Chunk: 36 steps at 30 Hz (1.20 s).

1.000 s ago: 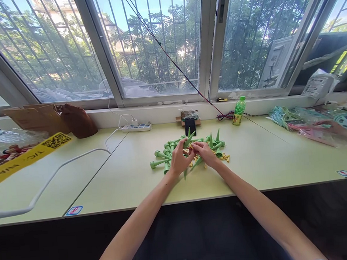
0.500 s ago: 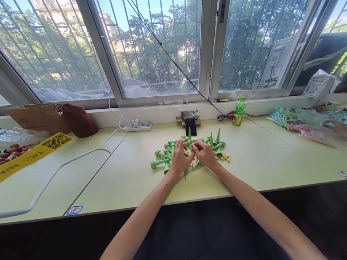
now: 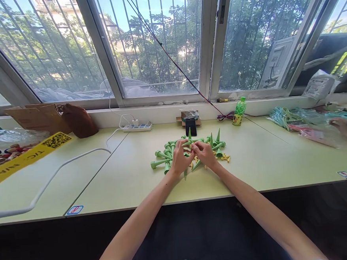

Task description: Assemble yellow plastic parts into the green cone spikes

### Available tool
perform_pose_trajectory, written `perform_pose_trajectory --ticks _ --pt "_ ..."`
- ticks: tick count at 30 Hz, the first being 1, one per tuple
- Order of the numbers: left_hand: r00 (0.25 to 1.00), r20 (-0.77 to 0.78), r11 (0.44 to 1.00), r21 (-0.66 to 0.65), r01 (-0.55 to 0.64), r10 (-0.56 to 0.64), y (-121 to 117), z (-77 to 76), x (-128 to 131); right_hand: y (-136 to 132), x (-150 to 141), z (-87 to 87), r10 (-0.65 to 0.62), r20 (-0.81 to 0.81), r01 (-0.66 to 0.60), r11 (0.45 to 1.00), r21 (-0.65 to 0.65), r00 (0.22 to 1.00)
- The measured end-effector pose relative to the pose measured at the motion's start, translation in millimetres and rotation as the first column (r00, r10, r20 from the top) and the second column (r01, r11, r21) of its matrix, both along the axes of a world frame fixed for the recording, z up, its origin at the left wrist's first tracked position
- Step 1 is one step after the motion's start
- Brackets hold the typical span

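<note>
A heap of several green cone-shaped plastic spikes (image 3: 163,156) lies on the pale green table (image 3: 129,180), with small yellow pieces (image 3: 224,157) scattered at its right side. My left hand (image 3: 178,158) is closed around one green spike (image 3: 188,142) over the middle of the heap. My right hand (image 3: 205,153) meets it fingertip to fingertip, pinching at the same spike; whether a small yellow piece sits between its fingers is hidden.
A black phone (image 3: 190,126) stands behind the heap, a green bottle (image 3: 238,111) to its right, a power strip (image 3: 137,127) with a white cable to its left. A brown bag (image 3: 77,120) and cardboard sit far left. Another person's hand (image 3: 341,125) works among plastic bags far right.
The spike in my left hand has tipped from pointing upward to lying nearly level. My hands stay together over the heap. The other person's hand at the far right shifted slightly.
</note>
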<state>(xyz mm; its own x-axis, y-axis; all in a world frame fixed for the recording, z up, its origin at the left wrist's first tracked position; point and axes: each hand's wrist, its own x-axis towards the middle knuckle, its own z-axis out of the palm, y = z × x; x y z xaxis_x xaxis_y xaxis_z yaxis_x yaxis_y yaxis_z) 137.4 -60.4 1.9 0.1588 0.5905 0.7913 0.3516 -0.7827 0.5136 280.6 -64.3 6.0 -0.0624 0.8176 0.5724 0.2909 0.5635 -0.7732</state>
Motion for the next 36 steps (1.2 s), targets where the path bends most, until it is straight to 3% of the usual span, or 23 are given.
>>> perform_pose_trajectory --ticks 9,15,22,27,31,36 --pt "0.999 0.026 1.000 -0.011 0.028 -0.028 0.2 -1.4 -1.1 6.0 1.4 -0.8 0.135 -0.178 -0.161 0.976 -0.144 0.975" --pt "1.000 0.013 0.999 0.024 0.021 -0.022 -1.0 -0.2 -2.4 9.8 1.3 -1.9 0.235 -0.388 -0.350 0.900 -0.260 0.891" --pt "0.998 0.041 0.997 0.062 0.054 -0.057 1.1 -0.1 -1.5 7.4 -0.7 1.0 0.257 -0.495 -0.436 0.852 -0.291 0.830" --pt "0.996 0.053 0.997 0.015 0.071 -0.072 3.3 -0.8 -0.7 8.9 -0.8 0.1 0.169 -0.425 -0.297 0.920 -0.256 0.889" --pt "0.996 0.081 1.000 0.008 0.027 -0.027 4.1 0.0 -0.6 8.1 1.1 0.8 0.020 -0.240 -0.055 0.989 -0.139 0.970" --pt "0.991 -0.017 0.989 0.064 -0.131 0.132 1.6 4.4 -3.5 4.0 2.7 2.7 -0.161 -0.099 0.154 0.985 -0.073 0.982"
